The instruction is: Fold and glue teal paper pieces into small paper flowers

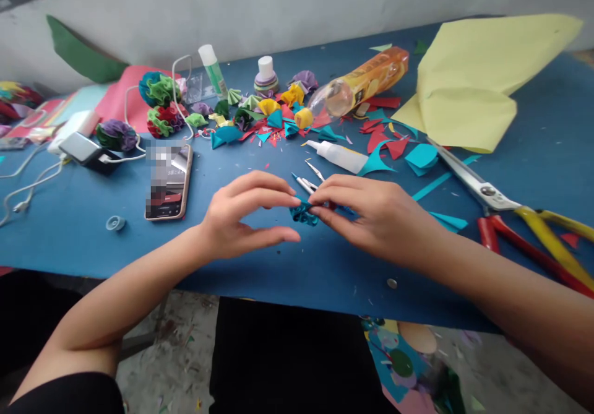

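A small crumpled teal paper flower (304, 213) is pinched between the thumb and fingers of my right hand (371, 210). My left hand (250, 216) is beside it, thumb and fingers apart, with the fingertips close to the flower's left edge; whether they touch it I cannot tell. Just behind the hands lie tweezers (314, 170) and a pen (302, 184), partly hidden by my right hand. A white glue bottle (338, 156) lies on its side farther back, with a curved teal paper piece (380, 161) at its base.
Big scissors (492, 194) with red and yellow handles lie at right, near a yellow paper sheet (464, 86). Paper scraps and flowers, a glue stick (212, 70) and a plastic bottle (357, 86) fill the back. A phone (169, 182), power bank (88, 152) and cables lie left.
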A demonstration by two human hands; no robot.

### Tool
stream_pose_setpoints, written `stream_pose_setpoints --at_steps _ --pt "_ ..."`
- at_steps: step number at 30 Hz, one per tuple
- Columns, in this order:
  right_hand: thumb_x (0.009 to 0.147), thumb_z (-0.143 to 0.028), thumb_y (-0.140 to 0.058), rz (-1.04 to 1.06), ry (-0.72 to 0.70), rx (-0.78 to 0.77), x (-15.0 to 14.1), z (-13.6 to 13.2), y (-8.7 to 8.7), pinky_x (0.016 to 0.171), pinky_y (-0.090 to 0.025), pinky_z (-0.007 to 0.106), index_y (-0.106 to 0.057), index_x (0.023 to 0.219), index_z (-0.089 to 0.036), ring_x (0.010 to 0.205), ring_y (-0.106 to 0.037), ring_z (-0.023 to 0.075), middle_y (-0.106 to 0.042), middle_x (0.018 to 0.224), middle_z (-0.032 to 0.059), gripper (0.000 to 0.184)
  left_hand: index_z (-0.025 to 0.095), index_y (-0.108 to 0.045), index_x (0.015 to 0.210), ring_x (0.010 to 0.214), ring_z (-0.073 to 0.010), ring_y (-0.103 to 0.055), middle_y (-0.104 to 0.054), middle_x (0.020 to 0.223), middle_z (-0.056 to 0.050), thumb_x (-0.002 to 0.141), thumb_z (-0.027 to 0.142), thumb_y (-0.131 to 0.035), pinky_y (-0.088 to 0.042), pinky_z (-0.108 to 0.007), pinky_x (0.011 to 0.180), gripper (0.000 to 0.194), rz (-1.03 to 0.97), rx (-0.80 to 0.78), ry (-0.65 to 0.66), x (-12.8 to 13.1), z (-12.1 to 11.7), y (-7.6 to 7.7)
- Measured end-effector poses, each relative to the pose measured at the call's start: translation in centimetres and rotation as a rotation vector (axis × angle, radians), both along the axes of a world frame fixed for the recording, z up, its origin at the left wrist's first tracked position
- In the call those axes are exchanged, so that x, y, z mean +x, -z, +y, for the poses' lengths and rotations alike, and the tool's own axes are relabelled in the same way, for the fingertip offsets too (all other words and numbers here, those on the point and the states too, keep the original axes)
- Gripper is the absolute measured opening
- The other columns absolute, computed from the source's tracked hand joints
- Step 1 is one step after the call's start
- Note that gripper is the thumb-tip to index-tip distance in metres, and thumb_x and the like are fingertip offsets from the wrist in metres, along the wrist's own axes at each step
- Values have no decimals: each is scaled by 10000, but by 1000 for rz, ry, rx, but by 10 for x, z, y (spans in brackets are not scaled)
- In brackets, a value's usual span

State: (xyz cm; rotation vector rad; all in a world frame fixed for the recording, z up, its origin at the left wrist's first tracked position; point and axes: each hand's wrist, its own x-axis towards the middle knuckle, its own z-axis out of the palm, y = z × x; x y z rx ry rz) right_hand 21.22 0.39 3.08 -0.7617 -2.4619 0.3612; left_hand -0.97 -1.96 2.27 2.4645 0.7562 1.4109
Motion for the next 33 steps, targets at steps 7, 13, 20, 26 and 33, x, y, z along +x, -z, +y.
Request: stream_pose_setpoints --at_steps 7,13,20,26,33 --pt "885 -192 -514 -183 10 -36 1 2 5 651 -485 278 -688 916 -151 754 -667 173 -706 885 55 182 146 -669 991 889 -164 -700 -751 942 -74 818 395 -685 -595 -268 809 303 357 163 5 2 6 14" --pt "880 -189 -513 -238 12 -44 2 3 9 636 -476 268 -684 930 -151 743 -667 169 -710 906 63 183 137 -690 952 845 -165 -709 -755 911 -75 834 362 -673 -610 -271 768 255 378 163 21 2 5 15" --pt "889 -188 -498 -233 -10 -31 2 2 8 637 -477 270 -686 926 -159 748 -669 170 -710 908 67 195 168 -667 1008 877 -152 -701 -739 960 -66 862 333 -644 -598 -264 782 222 381 120 35 4 1 17" --pt "894 -201 -506 -67 34 -46 0 -1 1 644 -487 276 -674 894 -147 755 -659 171 -694 871 67 176 149 -614 901 832 -130 -642 -658 877 -46 744 344 -769 -556 -267 792 294 117 18 -116 4 4 13" --pt "888 -211 -520 63 63 -32 -3 -1 1 635 -484 260 -655 894 -170 720 -634 145 -692 863 62 141 144 -628 761 555 -62 -574 -646 640 14 752 404 -741 -511 -159 545 284 16 -128 -47 5 5 10"
